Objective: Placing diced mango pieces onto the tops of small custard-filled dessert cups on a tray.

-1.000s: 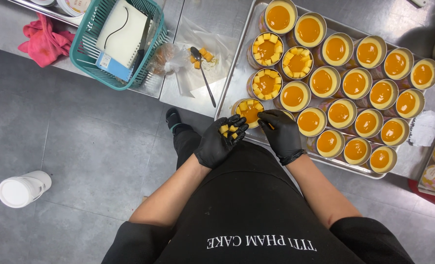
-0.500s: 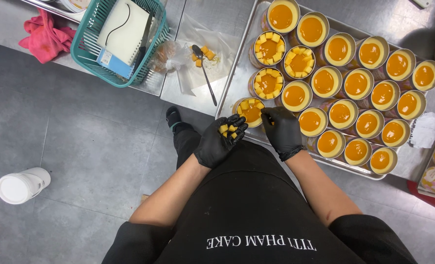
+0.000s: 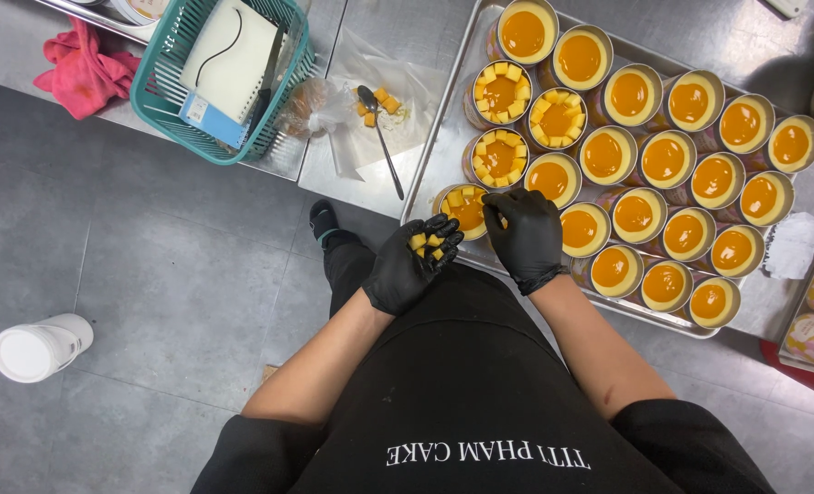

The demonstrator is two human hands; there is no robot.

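My left hand [image 3: 411,265], in a black glove, is cupped palm up and holds several yellow fruit cubes [image 3: 427,245]. My right hand [image 3: 526,233], also gloved black, rests with its fingertips at a small round cup [image 3: 462,209] of orange dessert partly ringed with cubes, at the near left corner of a metal tray [image 3: 425,169]. Three cups [image 3: 501,93] beyond it carry full rings of cubes. Several more cups [image 3: 663,160] with plain orange tops fill the tray to the right.
A spoon [image 3: 381,137] and loose fruit cubes lie on clear plastic left of the tray. A teal basket [image 3: 233,82] with a white box stands further left, near a pink cloth [image 3: 82,69]. A white tub [image 3: 36,348] sits on the grey floor.
My right hand has shifted slightly left onto the near corner cup. My left hand still holds the cubes, moved a little closer to that cup.
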